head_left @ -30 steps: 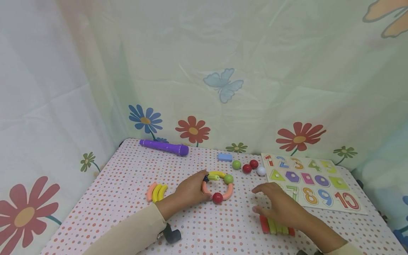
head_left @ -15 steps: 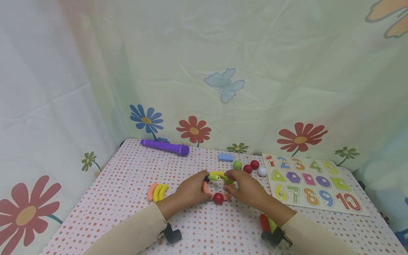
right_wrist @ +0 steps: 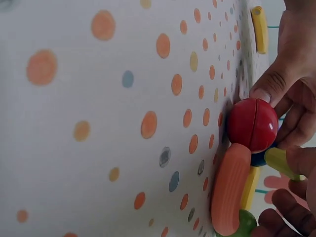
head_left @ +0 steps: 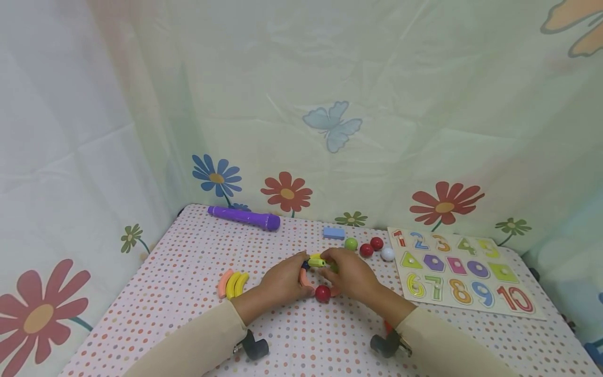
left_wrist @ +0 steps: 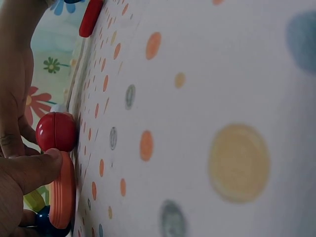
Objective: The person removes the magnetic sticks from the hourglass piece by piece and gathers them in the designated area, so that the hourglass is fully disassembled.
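A ring of curved magnetic sticks and balls lies on the dotted tabletop. A red ball [head_left: 322,294] forms its near side, with an orange curved stick [left_wrist: 61,192] and a dark blue ball [left_wrist: 47,222] at left. My left hand [head_left: 281,277] grips that left side, thumb on the orange stick by the red ball. A short lime-green stick [head_left: 316,262] juts inward from the dark blue ball. My right hand [head_left: 349,273] pinches its free end between thumb and finger. The same hand covers most of the ring's right side, including a green ball [right_wrist: 244,224].
Behind the ring lie a blue block [head_left: 333,233], a loose green ball [head_left: 350,244], red balls [head_left: 366,250] and a white ball [head_left: 388,254]. A number puzzle board [head_left: 471,309] lies right, a purple toy microphone [head_left: 244,217] back left, yellow curved sticks [head_left: 237,285] left.
My right hand has moved left from beside the puzzle board, over the spare sticks, to the ring, and now pinches the lime-green stick. The left hand has kept its grip in place.
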The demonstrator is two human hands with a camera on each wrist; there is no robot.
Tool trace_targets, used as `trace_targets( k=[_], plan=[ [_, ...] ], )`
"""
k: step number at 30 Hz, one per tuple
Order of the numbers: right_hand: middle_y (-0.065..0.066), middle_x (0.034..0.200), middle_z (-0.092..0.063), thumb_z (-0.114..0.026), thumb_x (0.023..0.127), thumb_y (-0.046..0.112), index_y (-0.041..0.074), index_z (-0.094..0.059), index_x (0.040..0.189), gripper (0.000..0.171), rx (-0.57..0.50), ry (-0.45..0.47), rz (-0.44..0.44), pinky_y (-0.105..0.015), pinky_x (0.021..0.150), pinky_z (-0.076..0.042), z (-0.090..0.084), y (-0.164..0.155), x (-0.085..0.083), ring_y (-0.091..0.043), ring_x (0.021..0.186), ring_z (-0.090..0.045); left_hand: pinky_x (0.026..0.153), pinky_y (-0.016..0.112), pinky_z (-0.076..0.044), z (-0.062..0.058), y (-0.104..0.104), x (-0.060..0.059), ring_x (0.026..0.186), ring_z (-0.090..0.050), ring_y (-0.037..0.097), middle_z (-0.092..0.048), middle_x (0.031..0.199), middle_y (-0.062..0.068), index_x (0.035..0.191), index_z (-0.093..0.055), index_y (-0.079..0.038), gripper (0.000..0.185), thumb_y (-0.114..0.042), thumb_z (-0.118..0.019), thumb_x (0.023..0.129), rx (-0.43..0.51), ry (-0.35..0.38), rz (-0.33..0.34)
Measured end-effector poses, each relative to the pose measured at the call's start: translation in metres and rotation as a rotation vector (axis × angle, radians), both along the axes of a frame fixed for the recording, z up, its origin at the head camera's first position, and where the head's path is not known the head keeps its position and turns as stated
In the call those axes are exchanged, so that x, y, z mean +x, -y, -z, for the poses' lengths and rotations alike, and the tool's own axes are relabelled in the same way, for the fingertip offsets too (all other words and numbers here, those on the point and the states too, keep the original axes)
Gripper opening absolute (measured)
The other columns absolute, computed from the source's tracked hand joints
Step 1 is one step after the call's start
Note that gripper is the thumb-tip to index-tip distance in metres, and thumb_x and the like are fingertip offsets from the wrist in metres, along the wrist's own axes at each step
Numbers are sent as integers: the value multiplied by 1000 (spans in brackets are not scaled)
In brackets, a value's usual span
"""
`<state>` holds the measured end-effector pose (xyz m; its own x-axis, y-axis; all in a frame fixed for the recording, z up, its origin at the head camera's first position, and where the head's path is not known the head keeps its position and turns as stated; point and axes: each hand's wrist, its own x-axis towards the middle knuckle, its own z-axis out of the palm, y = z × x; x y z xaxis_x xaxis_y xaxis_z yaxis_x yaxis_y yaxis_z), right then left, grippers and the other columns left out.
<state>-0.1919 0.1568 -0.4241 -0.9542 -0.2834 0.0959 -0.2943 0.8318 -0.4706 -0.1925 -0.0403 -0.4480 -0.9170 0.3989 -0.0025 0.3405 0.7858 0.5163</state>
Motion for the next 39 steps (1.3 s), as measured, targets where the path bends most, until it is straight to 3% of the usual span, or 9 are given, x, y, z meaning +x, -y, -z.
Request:
trace_targets(
  k=[8,14,27,34,39],
  plan=[
    [7,87,-61,-83,89,22,13,-71,110,25,22,-10,2,-30,66,-48,2,3,-3,-12,74,-52,104,43,-49,1,0,0,132,-55,25,-56,147,11,153,-44,-5,89,-37,-87,82,-3,6,-4],
    [8,84,-60,-82,89,20,12,-71,109,24,40,-18,9,-29,61,-47,1,2,-2,-11,70,-52,103,43,-49,0,0,1,132,-55,26,-57,145,11,153,-44,-5,89,-36,-88,82,5,11,-8],
    [3,91,-64,-81,91,23,11,-70,112,27,113,-73,6,-26,62,-49,0,1,0,-10,74,-53,104,44,-49,-1,-1,0,132,-55,26,-58,144,11,153,-44,-5,89,-36,-88,82,3,23,-8],
    [3,93,-63,-77,93,17,9,-69,116,25,9,7,37,-29,66,-51,-5,-4,0,-13,77,-55,104,43,-48,-1,-1,0,132,-55,26,-57,145,11,154,-44,-6,90,-36,-88,82,5,30,-16],
    [-3,104,-68,-76,94,17,7,-67,120,29,-42,3,47,-38,79,-57,-9,-17,5,-20,94,-64,106,45,-47,1,-1,0,135,-53,27,-55,148,11,154,-43,-7,89,-36,-88,82,9,40,-17]
  ],
)
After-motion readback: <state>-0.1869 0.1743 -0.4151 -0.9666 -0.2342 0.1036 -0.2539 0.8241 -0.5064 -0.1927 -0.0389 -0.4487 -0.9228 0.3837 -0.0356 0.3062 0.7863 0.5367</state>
